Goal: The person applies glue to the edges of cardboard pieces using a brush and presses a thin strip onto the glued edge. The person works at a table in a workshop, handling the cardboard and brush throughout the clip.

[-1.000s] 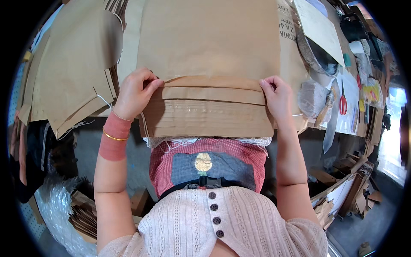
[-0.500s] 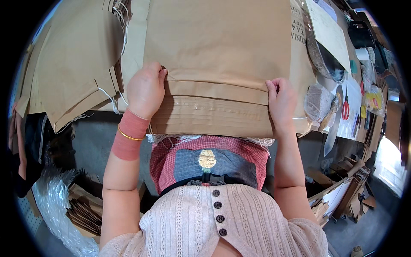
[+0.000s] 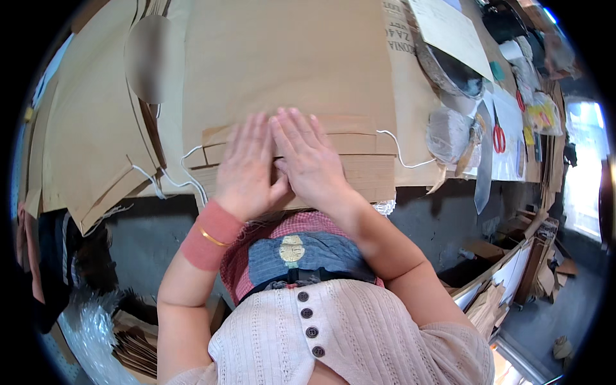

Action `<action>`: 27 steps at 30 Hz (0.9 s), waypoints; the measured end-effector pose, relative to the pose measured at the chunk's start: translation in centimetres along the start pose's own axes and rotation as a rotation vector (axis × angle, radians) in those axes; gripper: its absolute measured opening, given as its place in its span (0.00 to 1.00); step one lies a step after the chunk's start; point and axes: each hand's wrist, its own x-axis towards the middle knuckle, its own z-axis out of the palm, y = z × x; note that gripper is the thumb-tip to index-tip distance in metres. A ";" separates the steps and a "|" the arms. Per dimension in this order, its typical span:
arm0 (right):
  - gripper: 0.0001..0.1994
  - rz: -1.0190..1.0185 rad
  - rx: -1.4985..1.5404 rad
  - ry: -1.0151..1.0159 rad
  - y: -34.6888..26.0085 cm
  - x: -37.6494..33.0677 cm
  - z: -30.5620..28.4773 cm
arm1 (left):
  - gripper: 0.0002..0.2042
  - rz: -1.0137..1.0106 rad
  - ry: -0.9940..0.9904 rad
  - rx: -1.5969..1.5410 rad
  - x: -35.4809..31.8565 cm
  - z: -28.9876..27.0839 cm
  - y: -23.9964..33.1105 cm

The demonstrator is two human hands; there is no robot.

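A large brown paper sheet (image 3: 289, 64) lies flat on the table with its near end folded into a few stepped bands (image 3: 359, 167). My left hand (image 3: 247, 167) and my right hand (image 3: 308, 160) lie flat side by side on the middle of that fold, fingers spread and pointing away from me, thumbs touching. Neither hand grips anything. A red wristband and thin bangle (image 3: 208, 234) sit on my left wrist. White cord (image 3: 398, 151) runs out from the fold's right side.
More brown paper pieces with white cord handles (image 3: 96, 141) are stacked at the left. At the right sit a cord ball (image 3: 449, 131), red-handled scissors (image 3: 499, 131), a roll of tape and clutter. Flattened bags (image 3: 138, 343) lie on the floor at lower left.
Both hands moved from the outer ends of the fold to its middle and now lie flat together. The view shifted, bringing the paper closer.
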 end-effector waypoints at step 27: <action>0.18 0.727 0.975 0.481 11.0 -7.3 -3.3 | 0.22 -0.405 0.436 -0.403 -3.6 -1.9 -8.2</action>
